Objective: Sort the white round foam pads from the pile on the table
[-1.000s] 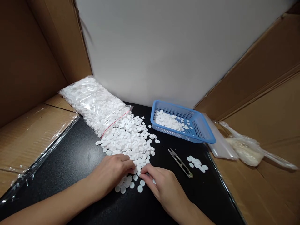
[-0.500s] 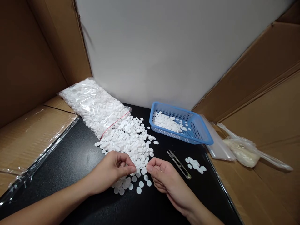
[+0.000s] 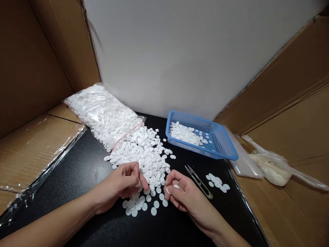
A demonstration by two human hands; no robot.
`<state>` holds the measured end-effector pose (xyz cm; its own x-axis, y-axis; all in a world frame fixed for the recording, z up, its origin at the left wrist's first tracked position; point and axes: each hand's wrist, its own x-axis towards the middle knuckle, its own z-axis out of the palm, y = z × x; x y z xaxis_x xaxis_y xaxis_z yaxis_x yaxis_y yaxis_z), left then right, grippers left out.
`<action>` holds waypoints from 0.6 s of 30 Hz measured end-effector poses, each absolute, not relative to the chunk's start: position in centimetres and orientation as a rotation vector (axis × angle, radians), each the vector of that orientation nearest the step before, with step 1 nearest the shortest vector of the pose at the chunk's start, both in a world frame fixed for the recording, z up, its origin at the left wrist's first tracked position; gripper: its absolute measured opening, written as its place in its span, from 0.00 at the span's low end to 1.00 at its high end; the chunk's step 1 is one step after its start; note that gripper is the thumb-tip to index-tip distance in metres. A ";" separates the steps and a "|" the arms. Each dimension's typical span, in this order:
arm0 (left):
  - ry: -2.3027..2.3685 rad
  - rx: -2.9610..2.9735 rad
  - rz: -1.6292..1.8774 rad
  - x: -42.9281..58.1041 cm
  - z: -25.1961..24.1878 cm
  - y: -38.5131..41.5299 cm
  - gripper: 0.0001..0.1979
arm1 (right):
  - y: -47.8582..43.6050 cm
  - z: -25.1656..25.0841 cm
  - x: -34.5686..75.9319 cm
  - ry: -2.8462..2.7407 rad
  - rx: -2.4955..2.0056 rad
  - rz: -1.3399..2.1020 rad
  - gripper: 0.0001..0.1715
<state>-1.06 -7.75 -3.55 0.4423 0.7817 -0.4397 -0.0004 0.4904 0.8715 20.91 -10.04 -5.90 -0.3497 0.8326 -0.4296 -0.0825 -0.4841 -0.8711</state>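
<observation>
My left hand (image 3: 125,183) is over the near left side of a pile of small white round discs (image 3: 144,151). Its thumb and fingers are curled together, and the pale edge of a disc shows at the thumb tip. To the right, my right hand (image 3: 181,192) is closed around a few white discs; one disc (image 3: 169,190) is pinched at the thumb and another shows inside the curled fingers. Loose discs (image 3: 138,203) lie flat between and below the hands. Past my right hand lies a pair of thread snips (image 3: 199,181).
An opened clear zip bag (image 3: 102,109) spills discs onto the black tabletop (image 3: 84,168). A blue basket (image 3: 203,151) holds more discs. At right are a small disc group (image 3: 218,183), a flat clear bag (image 3: 246,163) and a tied plastic bag (image 3: 272,168). Cardboard (image 3: 295,137) flanks the table.
The left fingers have curled differently, with the index finger raised. My right hand has turned and loosened a little, so discs show in it. The view has shifted slightly.
</observation>
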 end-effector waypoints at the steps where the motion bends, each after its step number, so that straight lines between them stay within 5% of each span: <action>1: 1.007 0.996 0.603 -1.1 -3.5 -7.8 0.10 | -10.0 -5.9 21.0 -1.107 -1.279 1.856 0.20; 6: 1.092 1.409 0.482 -1.0 -3.6 -8.2 0.02 | -9.8 -5.8 21.5 -1.399 -1.385 1.665 0.22; 18: 1.259 2.281 0.032 -1.2 -5.6 -8.9 0.11 | -10.3 -5.6 21.1 -1.827 -1.601 1.360 0.07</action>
<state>-1.21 -8.90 -5.61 0.5655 0.7929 -0.2269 0.7803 -0.4253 0.4586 21.10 -10.33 -5.60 -0.2963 0.9018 -0.3146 0.5600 -0.1028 -0.8221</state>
